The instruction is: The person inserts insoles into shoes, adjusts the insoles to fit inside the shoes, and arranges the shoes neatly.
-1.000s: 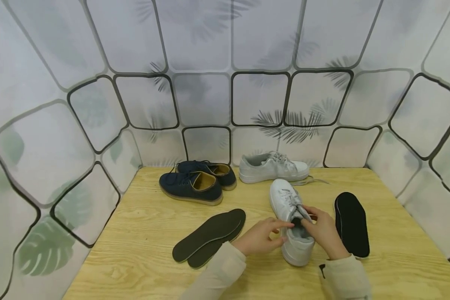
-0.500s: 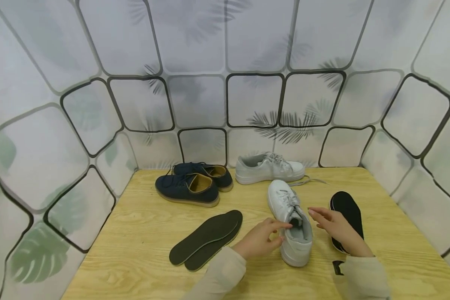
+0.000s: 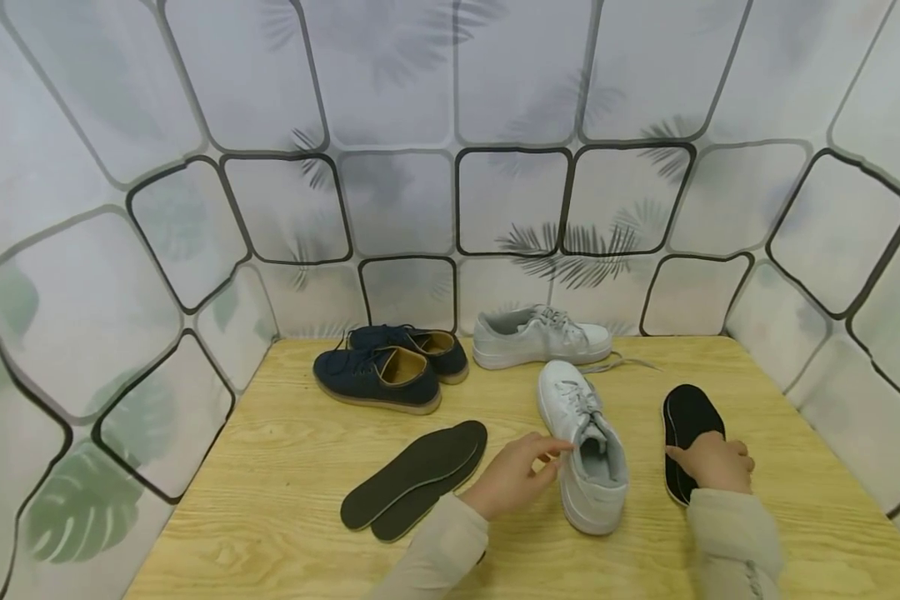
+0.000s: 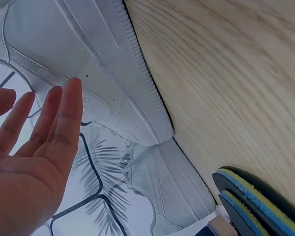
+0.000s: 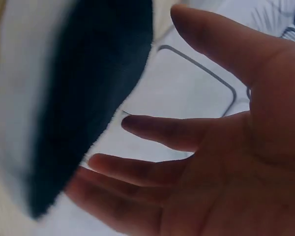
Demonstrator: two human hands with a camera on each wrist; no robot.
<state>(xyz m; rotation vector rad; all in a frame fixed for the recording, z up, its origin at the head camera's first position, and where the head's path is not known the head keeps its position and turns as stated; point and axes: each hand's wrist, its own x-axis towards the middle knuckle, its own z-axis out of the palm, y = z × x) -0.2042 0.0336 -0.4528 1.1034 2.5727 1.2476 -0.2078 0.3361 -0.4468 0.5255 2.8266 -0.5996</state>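
A white sneaker (image 3: 581, 454) stands on the table with its heel toward me. Beside its left side is my left hand (image 3: 521, 473), fingers extended; in the left wrist view the left hand (image 4: 44, 152) has its fingers loosely straight by the shoe's side (image 4: 83, 83). Over to the right, my right hand (image 3: 716, 462) reaches over the lower half of a pair of black insoles (image 3: 686, 414), thumb to the left. In the right wrist view, the right hand (image 5: 201, 147) spreads thumb and fingers near a blurred dark insole (image 5: 88, 98); firm contact is unclear.
Two dark grey insoles (image 3: 412, 475) overlap left of the left hand; their blue and yellow edges (image 4: 255, 201) show in the left wrist view. Another white sneaker (image 3: 536, 337) and a pair of navy shoes (image 3: 375, 375) stand near the back wall.
My right hand has left the white sneaker's opening and moved right, down over the black insoles. My left hand has drawn back slightly from the opening to the shoe's side.
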